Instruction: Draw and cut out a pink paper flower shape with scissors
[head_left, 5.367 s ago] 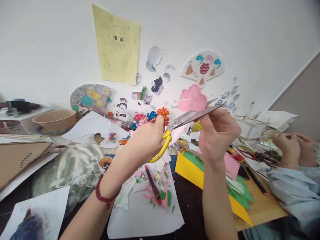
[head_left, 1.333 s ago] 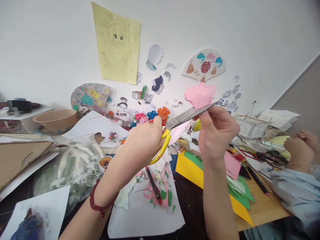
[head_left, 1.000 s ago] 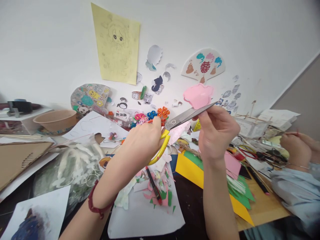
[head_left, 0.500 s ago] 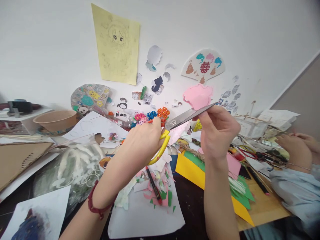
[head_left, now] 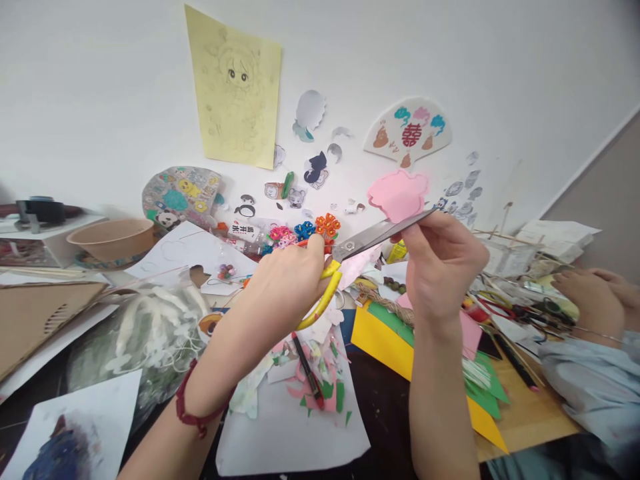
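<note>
My left hand (head_left: 293,277) is closed around the yellow handles of a pair of scissors (head_left: 370,240), whose metal blades point to the upper right. Against those blades stands a piece of pink paper (head_left: 399,195) with a wavy, scalloped outline. My right hand (head_left: 445,263) pinches the paper near the blade tips; the pinched part is hidden behind the blades and fingers. Below the scissors, a white sheet (head_left: 295,443) carries green and pink paper scraps (head_left: 327,390) and a dark marker with a red end (head_left: 309,373).
Yellow card (head_left: 383,347) and green card lie under my right forearm. A bag of white items (head_left: 145,333) and a cardboard piece (head_left: 45,320) lie left. A brown bowl (head_left: 111,240) stands behind. At right are another person's hands (head_left: 590,297).
My right hand and the pink paper have shifted slightly to the right, and the paper sits a little lower. The scissors stay nearly in place in my left hand.
</note>
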The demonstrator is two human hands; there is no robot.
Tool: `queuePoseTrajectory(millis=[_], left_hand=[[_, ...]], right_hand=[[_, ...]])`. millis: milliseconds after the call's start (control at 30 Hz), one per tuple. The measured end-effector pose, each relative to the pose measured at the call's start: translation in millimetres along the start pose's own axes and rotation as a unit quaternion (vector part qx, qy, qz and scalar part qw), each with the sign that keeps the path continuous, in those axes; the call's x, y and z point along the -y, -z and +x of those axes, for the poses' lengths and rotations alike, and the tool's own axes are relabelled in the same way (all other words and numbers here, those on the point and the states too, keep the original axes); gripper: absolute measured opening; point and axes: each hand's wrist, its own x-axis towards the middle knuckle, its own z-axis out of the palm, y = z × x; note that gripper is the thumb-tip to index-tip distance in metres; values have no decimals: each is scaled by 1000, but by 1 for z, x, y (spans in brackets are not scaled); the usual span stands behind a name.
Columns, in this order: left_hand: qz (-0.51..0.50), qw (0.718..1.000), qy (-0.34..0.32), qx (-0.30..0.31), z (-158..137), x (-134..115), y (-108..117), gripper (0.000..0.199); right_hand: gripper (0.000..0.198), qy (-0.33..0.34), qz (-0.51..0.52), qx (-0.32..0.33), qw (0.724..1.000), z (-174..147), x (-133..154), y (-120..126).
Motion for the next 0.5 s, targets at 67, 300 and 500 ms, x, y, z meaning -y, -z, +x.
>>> queuePoseTrajectory(millis=[67,300,500], left_hand=[[1,1000,-2,2,0,0,-1,17],[5,1000,-4,2,-1,1,-3,17],[0,1000,-5,-1,-2,1,-3,16]], right_hand=[[12,3,1,-1,1000,0,0,0],[5,5,-16,2,1000,0,0,1],[11,16,-12,-12,1000,-1,-1,-2]])
